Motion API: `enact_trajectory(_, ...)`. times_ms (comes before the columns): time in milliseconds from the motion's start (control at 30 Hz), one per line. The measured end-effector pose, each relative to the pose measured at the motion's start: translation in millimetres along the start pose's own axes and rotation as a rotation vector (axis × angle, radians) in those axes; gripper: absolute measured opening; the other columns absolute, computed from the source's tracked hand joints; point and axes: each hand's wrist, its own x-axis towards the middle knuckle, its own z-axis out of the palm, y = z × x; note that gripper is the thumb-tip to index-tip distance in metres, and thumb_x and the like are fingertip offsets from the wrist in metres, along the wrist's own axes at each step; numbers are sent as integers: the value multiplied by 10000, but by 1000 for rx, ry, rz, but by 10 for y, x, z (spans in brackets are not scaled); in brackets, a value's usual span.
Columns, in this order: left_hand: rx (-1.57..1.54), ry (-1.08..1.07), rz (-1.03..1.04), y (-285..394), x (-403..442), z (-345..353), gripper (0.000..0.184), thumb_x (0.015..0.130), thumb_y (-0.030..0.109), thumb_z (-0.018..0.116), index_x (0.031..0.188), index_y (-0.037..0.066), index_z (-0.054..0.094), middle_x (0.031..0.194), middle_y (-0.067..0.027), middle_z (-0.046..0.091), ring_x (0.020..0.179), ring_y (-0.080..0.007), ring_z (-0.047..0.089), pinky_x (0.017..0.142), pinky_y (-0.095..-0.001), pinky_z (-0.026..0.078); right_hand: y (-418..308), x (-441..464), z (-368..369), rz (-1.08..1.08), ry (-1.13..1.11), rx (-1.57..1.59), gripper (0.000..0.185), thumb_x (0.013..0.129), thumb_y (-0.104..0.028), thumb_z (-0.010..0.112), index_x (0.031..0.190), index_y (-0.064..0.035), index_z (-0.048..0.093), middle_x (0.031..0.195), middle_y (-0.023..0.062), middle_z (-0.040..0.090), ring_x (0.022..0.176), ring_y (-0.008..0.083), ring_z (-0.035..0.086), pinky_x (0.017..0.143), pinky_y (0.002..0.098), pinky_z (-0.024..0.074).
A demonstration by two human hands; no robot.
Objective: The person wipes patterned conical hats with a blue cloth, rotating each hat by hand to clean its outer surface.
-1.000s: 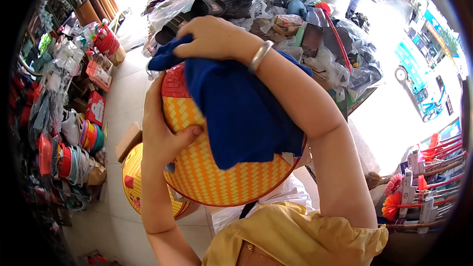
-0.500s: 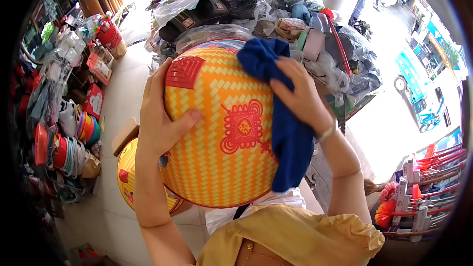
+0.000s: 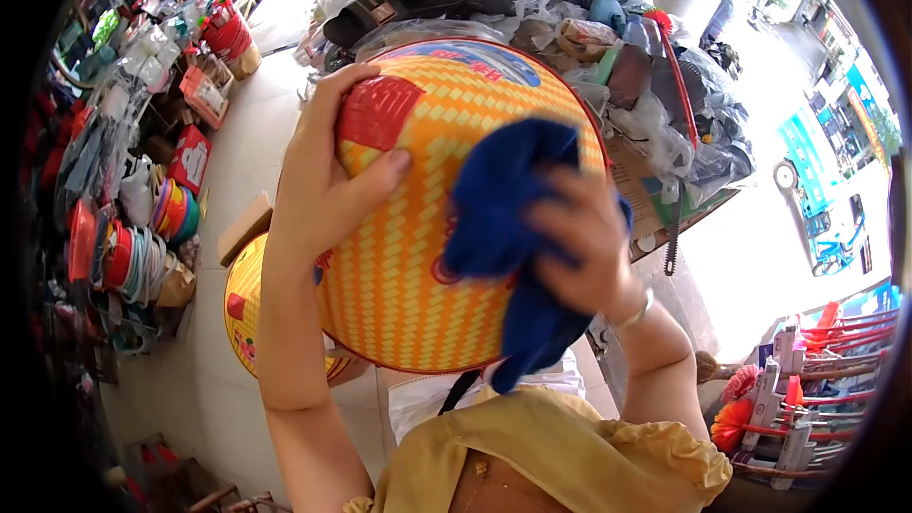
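My woven hat (image 3: 413,228) shows pale-yellow flecks in stepped rows on orange, with a solid red patch (image 3: 380,112) and blue near its top edge. My cloth (image 3: 513,199) is deep blue, my blouse (image 3: 560,446) mustard yellow.

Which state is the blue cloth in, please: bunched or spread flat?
Bunched: the blue cloth is gathered under the right hand over the woven hat, one end trailing.
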Motion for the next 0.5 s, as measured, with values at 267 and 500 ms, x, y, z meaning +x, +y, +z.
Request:
enact_trajectory(267, 125, 9, 39, -29, 4, 7, 613, 709, 298, 698, 1239, 82, 479, 1100, -166, 580, 1019, -305, 572, 915, -378, 432, 877, -61, 118, 432, 255, 170, 382, 720, -44, 692, 1082, 32, 595, 1205, 211, 556, 1089, 387, 544, 964, 419, 410)
enact_trajectory(500, 151, 19, 74, -28, 12, 16, 589, 718, 311, 683, 1226, 87, 485, 1089, -173, 585, 1009, -322, 576, 898, -389, 436, -380, -287, 197, -263, -23, 2, 357, 666, -151, 689, 1021, -143, 659, 1135, 95, 591, 1051, 280, 567, 862, 400, 446)
